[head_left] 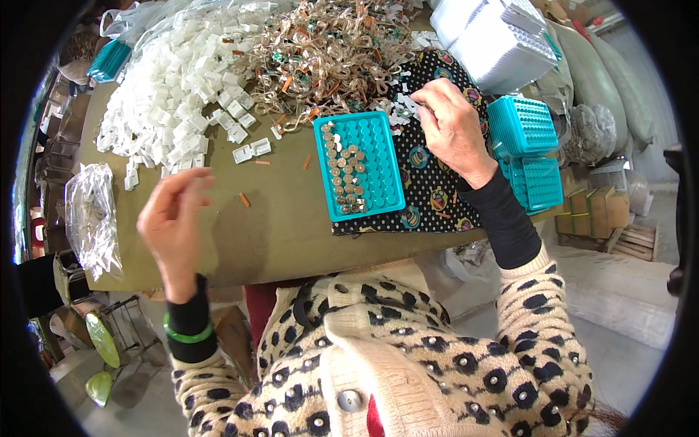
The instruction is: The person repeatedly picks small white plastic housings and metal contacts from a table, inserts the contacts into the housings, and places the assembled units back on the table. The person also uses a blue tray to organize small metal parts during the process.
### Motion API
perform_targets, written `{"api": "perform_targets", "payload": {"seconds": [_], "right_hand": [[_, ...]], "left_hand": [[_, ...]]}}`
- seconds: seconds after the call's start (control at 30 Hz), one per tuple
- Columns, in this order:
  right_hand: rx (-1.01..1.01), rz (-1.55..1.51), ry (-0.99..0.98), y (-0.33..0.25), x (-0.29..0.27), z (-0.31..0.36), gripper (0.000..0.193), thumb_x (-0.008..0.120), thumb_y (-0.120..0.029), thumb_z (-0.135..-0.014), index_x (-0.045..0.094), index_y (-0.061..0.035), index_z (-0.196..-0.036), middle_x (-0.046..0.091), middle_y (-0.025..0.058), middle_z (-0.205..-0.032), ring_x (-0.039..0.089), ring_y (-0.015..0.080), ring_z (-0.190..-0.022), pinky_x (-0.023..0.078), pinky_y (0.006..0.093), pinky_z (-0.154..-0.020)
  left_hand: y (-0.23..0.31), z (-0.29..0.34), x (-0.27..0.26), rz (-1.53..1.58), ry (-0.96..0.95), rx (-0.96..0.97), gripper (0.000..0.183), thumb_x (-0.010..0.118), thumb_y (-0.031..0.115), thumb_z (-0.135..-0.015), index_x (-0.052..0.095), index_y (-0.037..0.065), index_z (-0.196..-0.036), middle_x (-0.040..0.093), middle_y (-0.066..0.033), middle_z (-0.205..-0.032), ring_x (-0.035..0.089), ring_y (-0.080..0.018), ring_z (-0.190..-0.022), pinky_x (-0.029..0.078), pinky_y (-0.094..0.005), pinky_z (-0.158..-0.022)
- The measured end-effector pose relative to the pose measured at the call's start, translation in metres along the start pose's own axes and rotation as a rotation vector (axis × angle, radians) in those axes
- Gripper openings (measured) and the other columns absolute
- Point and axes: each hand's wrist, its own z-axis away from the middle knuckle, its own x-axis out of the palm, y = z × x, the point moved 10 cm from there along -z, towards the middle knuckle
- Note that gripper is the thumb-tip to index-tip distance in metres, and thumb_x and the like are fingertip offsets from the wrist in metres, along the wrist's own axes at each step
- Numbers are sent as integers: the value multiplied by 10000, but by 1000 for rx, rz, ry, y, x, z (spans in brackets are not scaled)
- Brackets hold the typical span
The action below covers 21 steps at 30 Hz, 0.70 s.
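A turquoise tray (377, 164) with rows of round wells lies in front of me. Its left columns hold several small round metal discs (345, 169), like coin cells. My right hand (455, 127) is beyond the tray's right side, thumb and fingers pinched together. Small white pieces (402, 109) lie by its fingertips; whatever is in the pinch is hidden. To the left, my left hand (175, 226) hovers above the table, slightly blurred, its thumb and fingers apart with nothing visible between them. Near it are loose white plastic cases (251, 151) and a small orange strip (245, 199).
White plastic cases are heaped (171, 102) at the far left. Beside them rises a tangle of clear wires with green and orange parts (324, 54). Turquoise trays (523, 124) are stacked right, below white trays (499, 47). A patterned cloth (437, 197) lies under the filled tray's right side.
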Motion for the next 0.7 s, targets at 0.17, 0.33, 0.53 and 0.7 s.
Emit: {"api": "perform_targets", "payload": {"seconds": [0.17,0.33,0.53,0.7], "right_hand": [[-65,162,-138,-4,25,2,129,664,-37,-773,647,-35,-901,576,97,-964,572,279,-890,479,382,-798],[81,-154,26,10,-1,-10,101,685,-16,-759,631,-22,-844,661,87,-941,596,277,-928,481,368,-822],[-6,-274,12,-46,-28,-19,154,671,17,-749,611,-34,-881,686,72,-967,591,328,-1116,494,399,-897],[-177,-195,32,-110,-31,-13,236,708,18,-711,624,-32,-925,628,130,-909,583,327,-1038,457,432,-906]], "left_hand": [[16,18,86,229,-214,-91,112,647,-44,-864,701,-23,-960,693,-44,-855,617,-75,-698,490,-197,-616],[30,20,120,302,-325,-102,111,640,-32,-876,695,-22,-972,699,-63,-877,653,-103,-746,523,-221,-651],[38,27,158,657,-395,-378,201,611,-6,-930,630,-44,-1127,699,-106,-902,676,-141,-787,549,-261,-662],[38,27,172,815,-404,-504,229,681,125,-924,639,-38,-1080,685,-65,-863,611,-87,-697,516,-227,-594]]}}
